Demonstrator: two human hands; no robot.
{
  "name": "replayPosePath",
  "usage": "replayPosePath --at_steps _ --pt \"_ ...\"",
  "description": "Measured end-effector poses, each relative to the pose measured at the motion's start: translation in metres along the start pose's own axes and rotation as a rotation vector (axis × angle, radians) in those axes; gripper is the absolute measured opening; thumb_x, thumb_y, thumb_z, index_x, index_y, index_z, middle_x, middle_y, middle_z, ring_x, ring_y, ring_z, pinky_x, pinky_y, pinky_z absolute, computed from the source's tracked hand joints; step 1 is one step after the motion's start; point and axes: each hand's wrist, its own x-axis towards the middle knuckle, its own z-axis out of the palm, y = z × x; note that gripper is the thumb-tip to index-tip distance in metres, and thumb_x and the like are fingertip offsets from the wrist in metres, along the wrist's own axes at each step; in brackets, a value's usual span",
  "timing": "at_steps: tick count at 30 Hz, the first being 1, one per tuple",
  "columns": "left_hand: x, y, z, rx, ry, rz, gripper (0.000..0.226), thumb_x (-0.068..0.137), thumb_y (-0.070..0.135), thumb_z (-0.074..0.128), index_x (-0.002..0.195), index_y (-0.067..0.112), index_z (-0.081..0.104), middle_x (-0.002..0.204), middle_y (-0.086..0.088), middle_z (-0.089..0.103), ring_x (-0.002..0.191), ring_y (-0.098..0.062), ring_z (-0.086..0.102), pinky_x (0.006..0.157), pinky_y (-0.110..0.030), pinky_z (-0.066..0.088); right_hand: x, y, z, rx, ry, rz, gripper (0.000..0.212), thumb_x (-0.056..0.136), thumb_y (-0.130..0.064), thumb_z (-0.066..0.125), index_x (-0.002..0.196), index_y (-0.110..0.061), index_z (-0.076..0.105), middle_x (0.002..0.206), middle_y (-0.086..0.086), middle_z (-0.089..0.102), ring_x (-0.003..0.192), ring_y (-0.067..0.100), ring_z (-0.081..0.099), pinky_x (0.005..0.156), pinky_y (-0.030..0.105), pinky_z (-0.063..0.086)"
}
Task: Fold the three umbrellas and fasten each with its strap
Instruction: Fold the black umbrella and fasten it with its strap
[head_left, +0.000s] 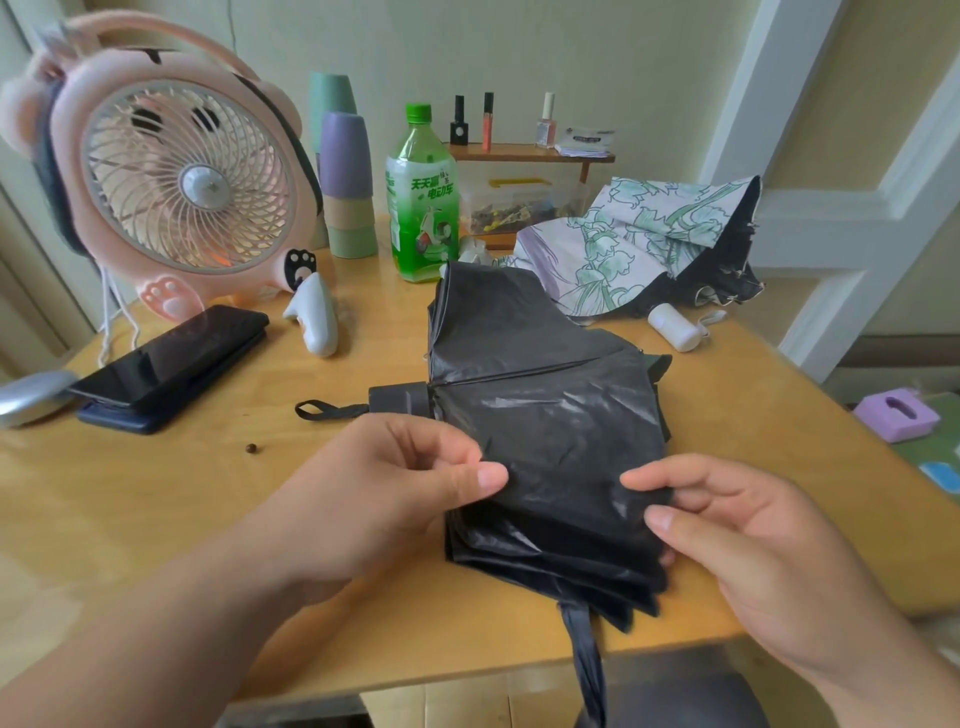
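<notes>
While left hand (395, 483) and right hand (753, 540) pinch black umbrella (545, 415) pleats at near edge of table (156, 519) | step: gathering canopy | next, likely: roll, wrap strap (587, 670)

Bare forearms (197, 597); left grip (395, 499) and right grip (769, 561) have short nails.

a light wooden table (208, 519) carries a half-folded black umbrella (545, 415) near the front, a flowered umbrella (623, 244) behind it (canopy loose), and a pink fan (182, 182), stacked cups (348, 192), a green bottle (422, 208) and a phone (171, 358) to the left.
</notes>
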Motion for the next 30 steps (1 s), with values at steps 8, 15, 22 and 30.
replayPosePath --at_steps 8,15,22,30 --pt "-0.008 -0.006 -0.007 0.017 -0.003 -0.054 0.026 0.071 0.033 0.086 0.069 0.014 0.069 0.060 -0.001 0.052 0.052 -0.014 0.041 0.049 -0.022 0.034 -0.007 -0.005 0.003 -0.234 0.026 0.022 0.041 0.089 0.001 0.069 0.088 -0.039 0.080 0.079 0.008 0.075 0.076 0.032 0.067 0.072 0.033 0.055" --pt "-0.016 -0.009 -0.003 0.683 0.184 0.435 0.029 0.099 0.054 0.051 0.088 0.030 0.061 0.106 0.014 0.056 0.103 -0.012 0.055 0.088 -0.018 0.039 -0.015 -0.015 0.011 -0.392 -0.014 0.118 0.036 0.086 0.006 0.072 0.074 -0.026 0.082 0.063 -0.016 0.061 0.052 -0.002 0.053 0.054 0.006 0.037" --pt "0.060 0.011 0.004 1.283 -0.251 0.361 0.070 0.099 0.067 0.028 0.161 0.039 0.013 0.170 0.012 0.004 0.156 -0.009 -0.005 0.127 -0.043 0.003 -0.016 -0.034 0.010 -0.591 -0.121 0.213 0.026 0.091 -0.010 0.072 0.080 -0.033 0.079 0.070 -0.024 0.063 0.062 -0.007 0.057 0.060 0.007 0.041" --pt "0.038 -0.010 0.014 1.357 -0.461 0.313 0.069 0.095 0.069 0.008 0.158 0.047 -0.009 0.163 0.024 -0.025 0.143 0.004 -0.037 0.120 -0.033 -0.024 0.012 -0.053 0.000 -1.126 0.164 -0.100 0.021 0.092 -0.042 0.061 0.111 -0.042 0.070 0.092 -0.027 0.069 0.084 0.000 0.062 0.071 0.022 0.052"
